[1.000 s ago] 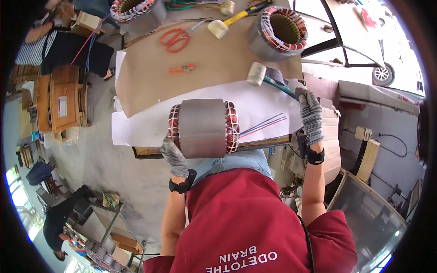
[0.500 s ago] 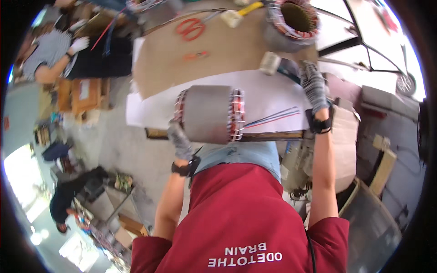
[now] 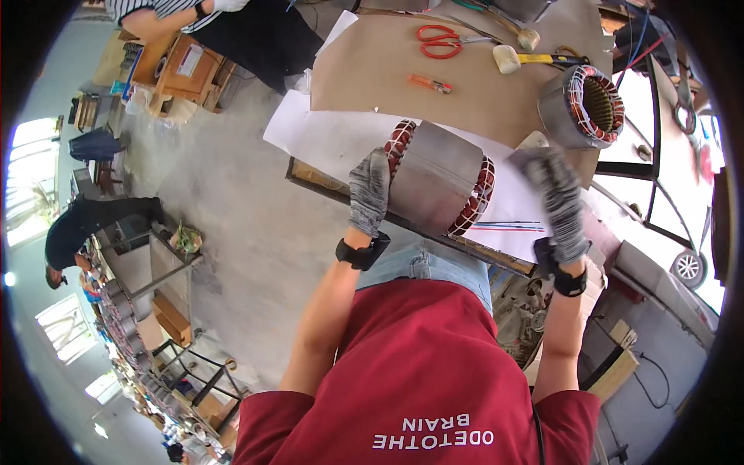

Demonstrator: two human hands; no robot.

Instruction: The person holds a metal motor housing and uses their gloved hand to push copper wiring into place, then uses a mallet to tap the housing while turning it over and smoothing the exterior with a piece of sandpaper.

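Observation:
A motor stator [image 3: 438, 175], a grey steel cylinder with red windings laced in white cord at both ends, lies on its side near the table's front edge. My left hand [image 3: 368, 190], in a grey knit glove, holds its left end, fingers curled against the laced windings. To the right of the stator is my gloved right hand [image 3: 562, 201], apart from it. Its fingers are smeared by motion, and whether they grip anything is unclear. Just beyond them shows a pale mallet head [image 3: 533, 140], partly covered. Red, blue and dark leads [image 3: 508, 226] stretch from the stator's right end.
White paper [image 3: 310, 128] and brown card [image 3: 349, 85] cover the table. Farther back lie red-handled scissors [image 3: 440, 43], an orange utility knife [image 3: 430, 84] and a yellow-handled mallet [image 3: 508, 59]. A second stator [image 3: 570, 108] stands upright at right. A co-worker's gloved hand [image 3: 230, 5] shows at top left.
The whole view has turned, so the table now slants. My left hand has shifted up along the stator's end. My right hand has moved nearer the stator and the mallet head is partly covered.

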